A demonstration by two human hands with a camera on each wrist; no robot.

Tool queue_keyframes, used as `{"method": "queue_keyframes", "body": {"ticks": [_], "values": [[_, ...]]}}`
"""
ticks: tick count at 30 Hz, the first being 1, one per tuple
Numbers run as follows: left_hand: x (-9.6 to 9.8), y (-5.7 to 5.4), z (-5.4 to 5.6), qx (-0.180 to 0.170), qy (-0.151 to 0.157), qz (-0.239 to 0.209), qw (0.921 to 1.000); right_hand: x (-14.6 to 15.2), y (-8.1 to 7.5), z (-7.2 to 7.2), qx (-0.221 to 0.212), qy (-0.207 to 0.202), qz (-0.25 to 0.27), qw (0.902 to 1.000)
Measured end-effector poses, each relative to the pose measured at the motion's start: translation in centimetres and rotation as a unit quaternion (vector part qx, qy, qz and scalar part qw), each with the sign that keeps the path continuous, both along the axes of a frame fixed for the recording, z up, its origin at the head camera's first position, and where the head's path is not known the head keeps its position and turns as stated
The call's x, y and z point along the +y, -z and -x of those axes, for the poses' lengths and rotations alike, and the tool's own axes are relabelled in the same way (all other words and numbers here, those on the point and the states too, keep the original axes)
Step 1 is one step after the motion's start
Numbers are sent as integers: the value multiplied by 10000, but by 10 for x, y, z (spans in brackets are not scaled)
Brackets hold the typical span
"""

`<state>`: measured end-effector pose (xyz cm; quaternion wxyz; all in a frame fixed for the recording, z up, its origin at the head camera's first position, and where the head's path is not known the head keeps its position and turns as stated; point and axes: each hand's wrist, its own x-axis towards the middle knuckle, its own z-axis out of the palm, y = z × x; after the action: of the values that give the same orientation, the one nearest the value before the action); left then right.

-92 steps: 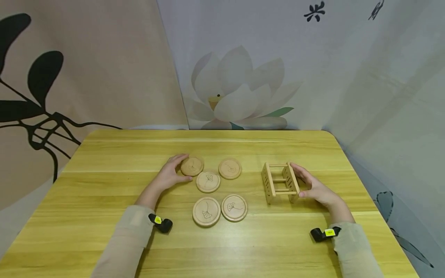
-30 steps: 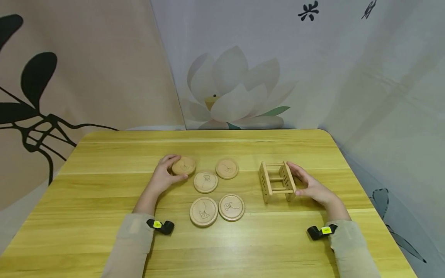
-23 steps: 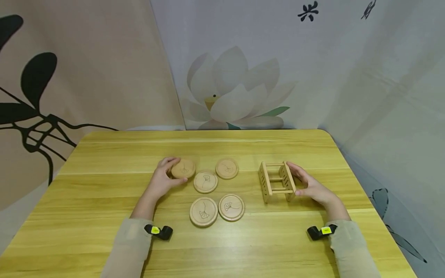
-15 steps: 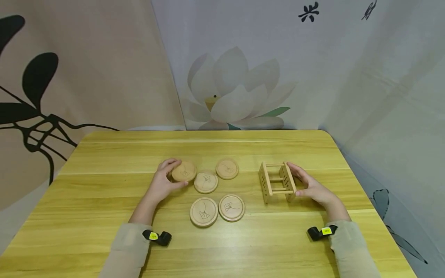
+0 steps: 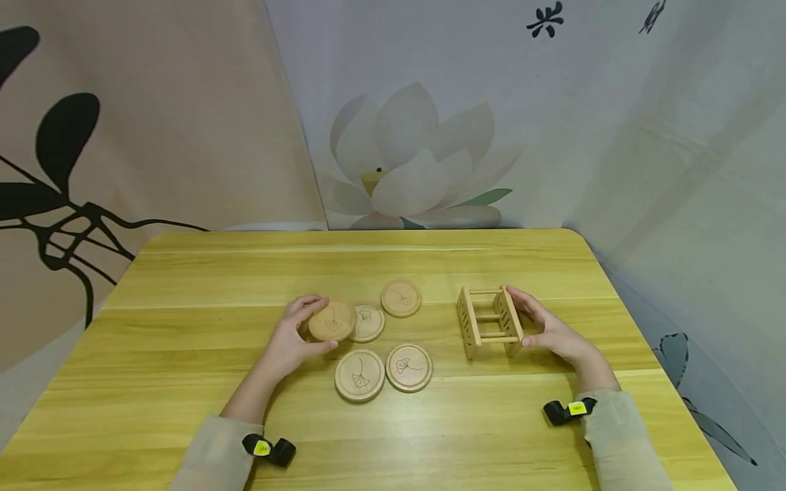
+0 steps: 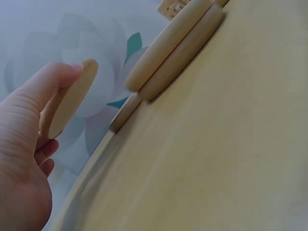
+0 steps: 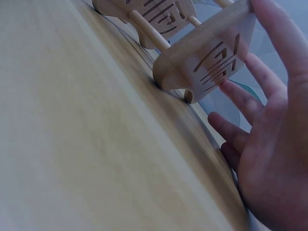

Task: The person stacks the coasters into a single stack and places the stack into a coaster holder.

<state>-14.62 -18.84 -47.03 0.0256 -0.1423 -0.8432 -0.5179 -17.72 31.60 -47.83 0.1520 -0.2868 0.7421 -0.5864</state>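
Yellow labels point(image 5: 262, 448), text too small to read, mark both wrist cams point(image 5: 282, 453). L of the rack point(image 5: 489, 318), my L hand point(image 5: 290, 344) pinches a wooden disc point(image 5: 332, 321) above the table point(image 5: 393, 436); my R hand point(image 5: 546, 331) grips the rack's R side panel point(image 7: 204, 65) btwn thumb & fingers. Four other leaf-engraved discs point(image 5: 360, 376) lie L of the rack, one partly hidden behind the held disc.

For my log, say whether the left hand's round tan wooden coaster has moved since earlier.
Yes. In the head view, the round coaster has shifted toward the near side, away from the yellow wooden table's far edge.
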Motion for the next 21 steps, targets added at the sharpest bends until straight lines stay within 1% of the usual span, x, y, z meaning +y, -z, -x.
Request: {"method": "queue_keyframes", "body": {"ticks": [6, 13, 21], "values": [[6, -1, -14, -27, 230, -78, 9997, 0, 1, 0, 18, 8, -2, 10000], [13, -2, -32, -111, 384, -66, 9992, 1, 3, 0, -18, -24, 37, 10000], [19, 0, -43, -63, 577, -66, 9983, 1, 2, 0, -21, 12, 18, 10000]]}}
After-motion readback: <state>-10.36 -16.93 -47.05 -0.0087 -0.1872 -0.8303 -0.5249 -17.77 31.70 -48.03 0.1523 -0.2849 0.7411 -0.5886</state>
